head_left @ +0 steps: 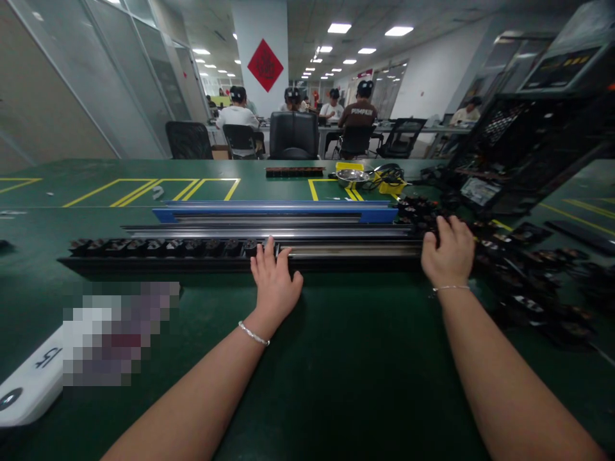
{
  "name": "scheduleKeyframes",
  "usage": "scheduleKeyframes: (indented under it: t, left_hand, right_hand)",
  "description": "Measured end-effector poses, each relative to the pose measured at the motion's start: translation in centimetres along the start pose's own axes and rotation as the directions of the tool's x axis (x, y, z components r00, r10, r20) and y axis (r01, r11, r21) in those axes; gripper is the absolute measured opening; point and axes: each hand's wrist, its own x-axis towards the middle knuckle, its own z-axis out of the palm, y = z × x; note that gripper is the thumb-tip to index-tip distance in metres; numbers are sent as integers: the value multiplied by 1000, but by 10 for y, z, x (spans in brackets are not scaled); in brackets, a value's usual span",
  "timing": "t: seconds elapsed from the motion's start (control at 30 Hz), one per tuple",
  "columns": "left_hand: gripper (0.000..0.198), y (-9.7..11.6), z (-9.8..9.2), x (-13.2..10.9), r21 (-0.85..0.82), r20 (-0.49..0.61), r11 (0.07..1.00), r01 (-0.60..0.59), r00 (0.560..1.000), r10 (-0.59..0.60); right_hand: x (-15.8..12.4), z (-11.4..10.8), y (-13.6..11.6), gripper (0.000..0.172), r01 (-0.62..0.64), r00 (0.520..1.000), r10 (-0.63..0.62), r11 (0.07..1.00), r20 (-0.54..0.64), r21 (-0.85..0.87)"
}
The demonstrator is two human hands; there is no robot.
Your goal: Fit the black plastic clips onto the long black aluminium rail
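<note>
A long black rail (350,251) lies across the green table in front of me, with a row of small black parts (158,246) seated along its left half. My left hand (275,278) rests on the rail near its middle, fingers stretched out and touching the last part in the row. My right hand (449,253) is at the rail's right end, fingers curled over a small black part there. A heap of loose black parts (533,282) lies just right of that hand.
Behind the rail lie silver rails and a blue bar (278,213). A metal bowl (352,177) and yellow items sit further back. A black crate (523,153) stands at the right. A white device (33,384) lies at the near left. Several people sit at desks beyond.
</note>
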Motion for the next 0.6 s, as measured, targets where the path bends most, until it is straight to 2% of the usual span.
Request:
scheduleKeyframes:
  t: [0.13,0.23,0.47,0.6]
  left_hand:
    - [48,0,-1,2,-12,18,1000,7,1000,-6]
    - [46,-1,-1,4,-26,7,1000,11,1000,-11]
    - [43,-2,0,5,-36,-11,999,20,1000,-21]
    - [43,-2,-1,6,-27,5,1000,11,1000,-11]
  right_hand:
    - [-23,6,-55,50,203,965,-217,974,147,103]
    - [-41,8,-80,44,222,929,-249,967,273,126]
    - [-53,7,-90,45,107,959,-134,987,249,121]
    - [-51,4,-87,45,156,939,-196,975,283,156]
